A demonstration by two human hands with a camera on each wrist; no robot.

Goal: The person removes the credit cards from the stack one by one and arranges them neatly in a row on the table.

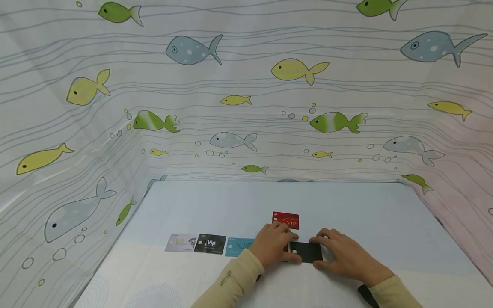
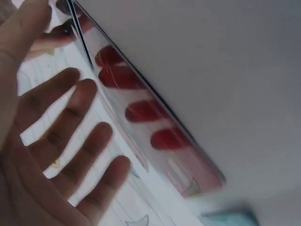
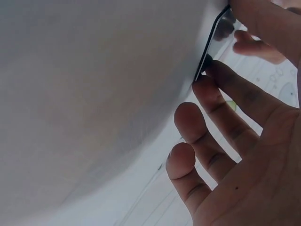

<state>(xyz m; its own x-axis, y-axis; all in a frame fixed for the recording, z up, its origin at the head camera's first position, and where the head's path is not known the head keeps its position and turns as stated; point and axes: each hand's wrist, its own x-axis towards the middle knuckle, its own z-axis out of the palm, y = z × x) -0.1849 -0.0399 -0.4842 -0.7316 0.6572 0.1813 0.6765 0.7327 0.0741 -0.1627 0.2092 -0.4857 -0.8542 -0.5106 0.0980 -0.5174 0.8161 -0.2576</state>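
Observation:
A plain black card [image 1: 307,252] lies on the table between the two hands. My right hand [image 1: 346,256] pinches its right end, thumb at the near edge and fingertips at the far edge. In the right wrist view, the fingers [image 3: 225,113] meet the card's thin dark edge [image 3: 207,47]. My left hand [image 1: 271,244] rests at the black card's left end, with its fingers fairly straight. Under that hand lies a glossy red card [image 2: 197,172], mostly hidden in the head view. Its surface reflects the left fingers [image 2: 89,146] in the left wrist view.
Left of the hands, a teal VIP card [image 1: 239,247], a black Vip card [image 1: 210,244] and a silver VIP card [image 1: 180,242] lie in a row. Behind the left hand lies a red VIP card [image 1: 290,219]. Fish-patterned curtains [image 1: 269,128] surround the white table [image 1: 215,205].

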